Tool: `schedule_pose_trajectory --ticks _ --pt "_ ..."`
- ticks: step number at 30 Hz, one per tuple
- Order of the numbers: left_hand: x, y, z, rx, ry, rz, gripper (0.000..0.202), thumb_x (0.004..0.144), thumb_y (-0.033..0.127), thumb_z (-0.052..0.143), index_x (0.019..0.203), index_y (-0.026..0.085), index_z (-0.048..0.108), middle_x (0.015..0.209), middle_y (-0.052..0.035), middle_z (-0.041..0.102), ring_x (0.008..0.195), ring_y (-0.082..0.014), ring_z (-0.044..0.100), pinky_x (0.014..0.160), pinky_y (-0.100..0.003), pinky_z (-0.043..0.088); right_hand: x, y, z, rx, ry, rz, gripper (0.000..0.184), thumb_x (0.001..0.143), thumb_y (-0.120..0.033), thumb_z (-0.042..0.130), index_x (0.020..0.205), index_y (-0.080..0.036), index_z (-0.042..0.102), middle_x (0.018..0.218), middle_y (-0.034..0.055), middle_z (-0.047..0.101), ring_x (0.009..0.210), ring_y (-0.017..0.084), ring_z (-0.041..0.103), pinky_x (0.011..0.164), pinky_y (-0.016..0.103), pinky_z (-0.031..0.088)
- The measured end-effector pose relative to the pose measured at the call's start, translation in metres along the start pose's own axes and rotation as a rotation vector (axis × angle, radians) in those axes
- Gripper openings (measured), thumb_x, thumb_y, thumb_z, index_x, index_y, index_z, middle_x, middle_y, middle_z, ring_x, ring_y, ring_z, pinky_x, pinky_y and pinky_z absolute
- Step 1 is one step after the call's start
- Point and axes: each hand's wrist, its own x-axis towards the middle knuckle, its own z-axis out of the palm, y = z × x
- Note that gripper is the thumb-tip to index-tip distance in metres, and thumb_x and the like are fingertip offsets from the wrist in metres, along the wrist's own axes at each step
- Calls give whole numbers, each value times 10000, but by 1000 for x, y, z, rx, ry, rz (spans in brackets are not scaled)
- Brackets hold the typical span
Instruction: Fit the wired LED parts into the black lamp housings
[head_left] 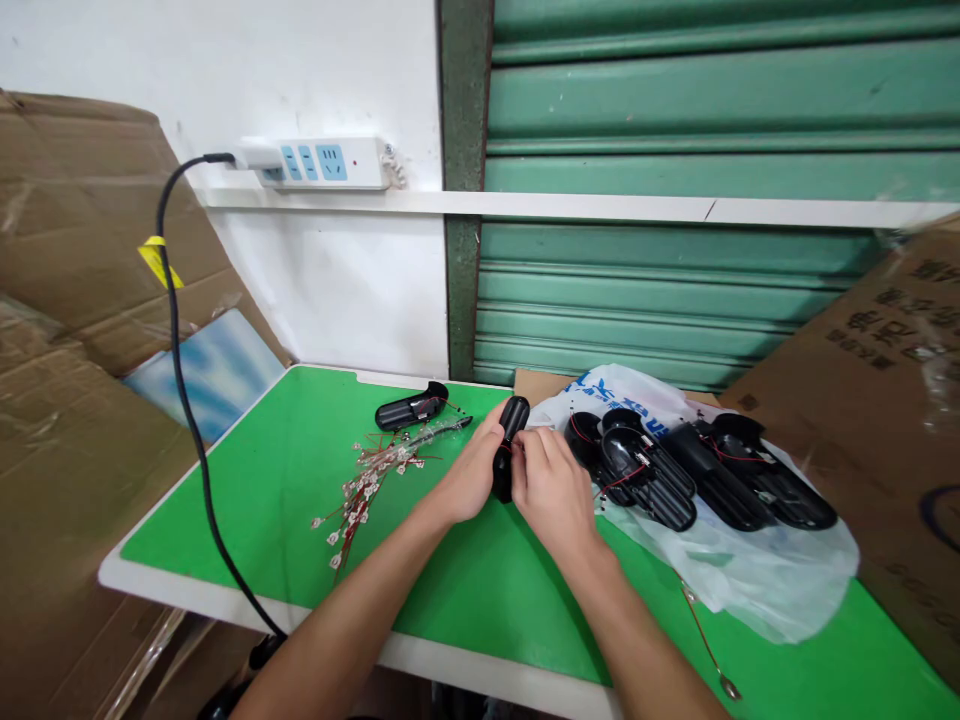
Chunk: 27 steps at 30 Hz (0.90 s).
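Shell (pixel 513 412) held off the desk (pixel 255 530), on end. Left hand (pixel 475 468) grips its side, likely to steady it; right hand (pixel 553 482) has fingertips bunched against it, can't tell if pinching anything. Left of shell: loose wires (pixel 360 500), probably fanned for easy picking, spare shell (pixel 409 410) behind them. Right of shell: plastic bag (pixel 795 590), flattened, more shells (pixel 720 480) on top, perhaps as padding; contents unclear.

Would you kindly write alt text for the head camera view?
A person's left hand holds a black part over a green tabletop while the right hand touches it. To the left lie red wires with pale ends and a similar part; to the right, more black parts rest on a white plastic bag.
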Motion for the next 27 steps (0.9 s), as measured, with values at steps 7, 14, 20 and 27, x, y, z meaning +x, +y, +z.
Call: schedule_pose_trajectory --ticks 7,14,20,27 --pt "-2 3 -3 145 34 -13 569 1052 301 202 1564 84 324 1619 -106 344 1504 -168 289 1265 -316 172 2 -1 -1 -26 -48 -21 104 963 -138 488 884 -180 541 848 85 589 829 236 544 602 331 336" --pt "-8 9 8 374 161 90 543 1067 342 212 1509 116 432 1512 -124 482 1397 -211 411 1225 -344 258 3 -3 1 -47 -79 -27 126 982 -195 483 866 -182 531 843 92 571 835 242 530 579 337 317" --pt "3 2 -1 139 171 -66 532 1016 245 219 1435 45 479 1492 -142 510 1419 -196 428 1228 -328 261 3 0 7 224 -47 63 125 999 -214 466 918 -189 557 874 68 609 859 222 566 749 330 414" --pt "4 1 -2 37 94 -163 535 1019 344 338 1460 79 484 1550 -117 459 1467 -210 391 1241 -322 239 2 9 5 289 -110 24 117 981 -187 454 895 -190 534 869 66 595 835 215 562 749 319 411"
